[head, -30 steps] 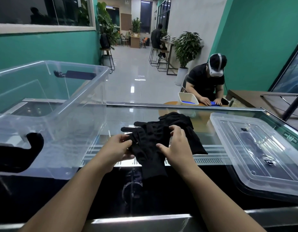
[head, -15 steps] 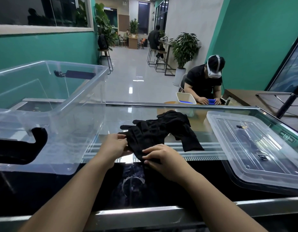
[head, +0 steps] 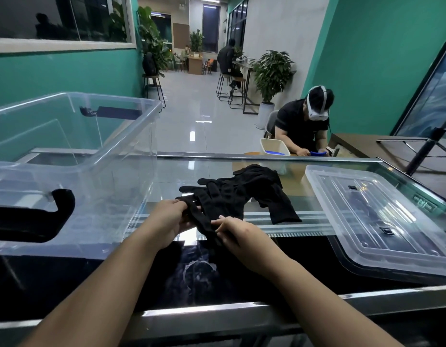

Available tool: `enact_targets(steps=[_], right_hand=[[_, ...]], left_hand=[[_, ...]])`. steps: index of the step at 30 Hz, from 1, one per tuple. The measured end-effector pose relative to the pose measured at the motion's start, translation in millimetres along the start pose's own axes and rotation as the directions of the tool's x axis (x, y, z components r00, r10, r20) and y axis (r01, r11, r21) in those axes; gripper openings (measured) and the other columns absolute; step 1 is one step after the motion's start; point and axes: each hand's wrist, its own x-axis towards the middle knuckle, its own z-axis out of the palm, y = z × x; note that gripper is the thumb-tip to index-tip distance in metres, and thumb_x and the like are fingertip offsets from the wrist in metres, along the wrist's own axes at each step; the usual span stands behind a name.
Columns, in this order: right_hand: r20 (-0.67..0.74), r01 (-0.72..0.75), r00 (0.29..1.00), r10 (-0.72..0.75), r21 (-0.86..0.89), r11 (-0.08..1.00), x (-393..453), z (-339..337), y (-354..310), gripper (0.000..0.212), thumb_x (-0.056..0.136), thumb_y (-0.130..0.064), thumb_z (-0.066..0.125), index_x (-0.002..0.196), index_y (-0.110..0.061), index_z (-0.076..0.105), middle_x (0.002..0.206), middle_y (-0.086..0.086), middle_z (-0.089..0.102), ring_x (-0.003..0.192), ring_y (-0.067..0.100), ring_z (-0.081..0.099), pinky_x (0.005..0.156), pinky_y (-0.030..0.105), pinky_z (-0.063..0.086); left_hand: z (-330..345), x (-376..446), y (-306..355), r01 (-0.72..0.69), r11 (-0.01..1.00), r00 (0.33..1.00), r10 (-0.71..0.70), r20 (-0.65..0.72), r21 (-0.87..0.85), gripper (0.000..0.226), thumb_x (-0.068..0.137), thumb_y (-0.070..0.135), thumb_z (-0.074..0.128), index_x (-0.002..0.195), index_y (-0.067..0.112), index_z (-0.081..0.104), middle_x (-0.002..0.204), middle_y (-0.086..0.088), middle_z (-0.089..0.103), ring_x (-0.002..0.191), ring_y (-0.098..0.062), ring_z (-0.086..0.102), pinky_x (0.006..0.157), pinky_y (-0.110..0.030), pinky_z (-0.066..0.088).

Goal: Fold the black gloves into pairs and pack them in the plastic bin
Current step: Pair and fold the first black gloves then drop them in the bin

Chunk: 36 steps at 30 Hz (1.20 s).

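1. The left hand (head: 166,219) curls its fingers around the finger end of the black gloves (head: 227,199), pinching the cloth.
2. The right hand (head: 238,235) pinches the near edge of the same gloves, fingers bent.
3. The gloves lie in a loose pile mid-desk (head: 304,221), partly on glass.
4. The clear plastic bin (head: 111,136) stands just left of the hands.
5. Its lid (head: 382,216) lies flat to the right.

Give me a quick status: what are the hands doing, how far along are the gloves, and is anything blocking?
Left hand and right hand both pinching black gloves on the counter. None visibly packed in plastic bin. Lid off, lying right. Nothing blocking.
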Motion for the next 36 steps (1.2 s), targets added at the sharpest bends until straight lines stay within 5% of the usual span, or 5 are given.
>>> enact_targets(steps=[7, 14, 18, 25, 36], right_hand=[[-0.073, -0.069, 0.995, 0.07, 0.012, 0.998, 5, 2, -4, 0.014, 0.093, -0.016, 0.05, 0.094, -0.005, 0.058, 0.123, 0.004, 0.064, 0.117, 0.019, 0.057, 0.095, 0.036, 0.046], [0.004, -0.007, 1.0, 0.007, -0.009, 1.0, 11, 3, -7, 0.017, 0.09, -0.019, 0.057, 0.095, -0.008, 0.067, 0.124, 0.005, 0.064, 0.127, 0.016, 0.05, 0.104, 0.028, 0.04], [-0.229, -0.2, 0.949, 0.215, 0.09, 0.976, 19, -14, 4, 0.015, 0.088, -0.018, 0.059, 0.096, -0.008, 0.068, 0.112, 0.004, 0.067, 0.109, 0.018, 0.058, 0.085, 0.015, 0.035], [-0.333, -0.386, 0.88, 0.339, -0.082, 0.919, 49, -18, 18, 0.031, 0.088, -0.03, 0.056, 0.113, -0.012, 0.06, 0.113, 0.006, 0.062, 0.11, 0.025, 0.05, 0.092, 0.036, 0.043], [-0.081, -0.552, 0.834, 0.547, -0.137, 0.822, 92, -17, 18, 0.023, 0.077, -0.03, 0.058, 0.086, -0.016, 0.074, 0.094, 0.006, 0.072, 0.099, 0.029, 0.06, 0.083, 0.035, 0.046]], left_hand=[[-6, -5, -10, -0.122, 0.978, 0.983, 0.095, 0.159, 0.17, 0.013, 0.092, 0.015, 0.055, 0.095, 0.006, 0.064, 0.089, -0.009, 0.072, 0.079, -0.016, 0.07, 0.08, -0.028, 0.056], [2, -4, -16, -0.205, 0.944, 0.978, 0.204, 0.032, 0.259, 0.021, 0.092, 0.001, 0.048, 0.08, 0.002, 0.065, 0.074, -0.012, 0.069, 0.057, -0.01, 0.068, 0.055, -0.016, 0.055], [2, -2, -13, -0.137, 0.957, 0.989, 0.145, -0.012, 0.255, 0.025, 0.091, -0.003, 0.043, 0.077, 0.001, 0.062, 0.08, -0.014, 0.067, 0.065, -0.016, 0.068, 0.059, -0.021, 0.057], [11, -2, -8, -0.172, 0.946, 0.984, 0.179, 0.002, 0.274, 0.01, 0.089, 0.012, 0.058, 0.082, 0.008, 0.065, 0.08, -0.006, 0.069, 0.071, -0.017, 0.067, 0.051, -0.019, 0.054], [4, -1, -6, -0.235, 0.856, 0.962, 0.136, 0.238, 0.46, 0.025, 0.098, 0.007, 0.04, 0.096, 0.015, 0.064, 0.079, 0.0, 0.066, 0.069, -0.01, 0.064, 0.058, -0.018, 0.052]])
